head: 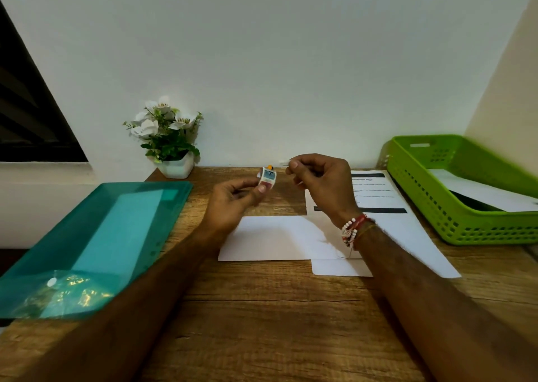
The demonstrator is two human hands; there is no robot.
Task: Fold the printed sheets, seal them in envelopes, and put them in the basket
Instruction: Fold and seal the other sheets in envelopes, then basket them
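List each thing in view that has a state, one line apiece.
left hand: pinches the tape roll
right hand: pinches a pale strip
tape roll: held above the table
envelope: flat on the table, seal unclear
printed sheet: flat, unfolded
basket: upright, white paper inside
folder: lies flat
flower pot: upright

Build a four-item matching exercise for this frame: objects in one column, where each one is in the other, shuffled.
Objects
1. green basket
2. teal folder
3. plant pot
4. small printed roll

Places
A. held in the left hand
B. far right
C. far left
D. at the back, against the wall

Pairs: 1-B, 2-C, 3-D, 4-A
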